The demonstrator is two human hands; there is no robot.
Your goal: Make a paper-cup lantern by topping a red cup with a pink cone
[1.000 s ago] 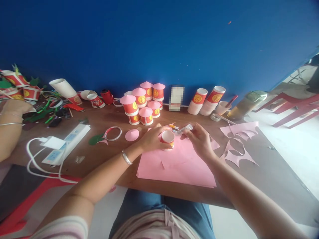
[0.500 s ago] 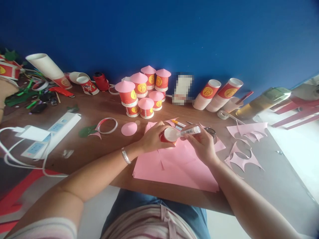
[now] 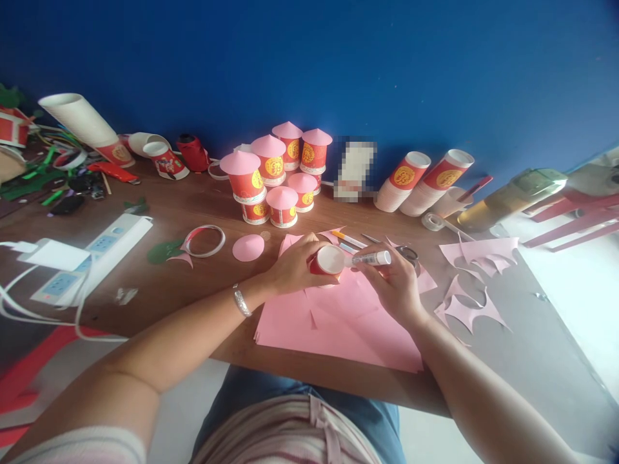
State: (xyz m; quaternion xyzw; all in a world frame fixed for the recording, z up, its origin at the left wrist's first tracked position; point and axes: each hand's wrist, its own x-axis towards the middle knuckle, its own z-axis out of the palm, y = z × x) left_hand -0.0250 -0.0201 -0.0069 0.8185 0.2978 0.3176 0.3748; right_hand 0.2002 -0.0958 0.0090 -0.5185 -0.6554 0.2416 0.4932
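Note:
A short red cup section (image 3: 331, 261) with a pale round top is gripped by my left hand (image 3: 296, 265), over a stack of pink paper (image 3: 338, 328). Between the fingers of my right hand (image 3: 394, 280) is a white tube (image 3: 374, 258), its tip at the right side of the cup's rim. A pink paper cone (image 3: 248, 247) lies on the table left of my left hand. Behind it stand several red cups with pink cone tops (image 3: 283, 207).
Stacked paper cups (image 3: 403, 180) lean at the back right, near a tape roll (image 3: 432, 222) and a bottle (image 3: 507, 200). Scissors (image 3: 409, 253) and pink scraps (image 3: 469, 303) lie right. A power strip (image 3: 97, 258) is left, below craft clutter (image 3: 68, 174).
The view has shifted slightly, so things on the left appear a little further left. Both hands keep their hold, and the tube lies a little flatter at the cup's rim.

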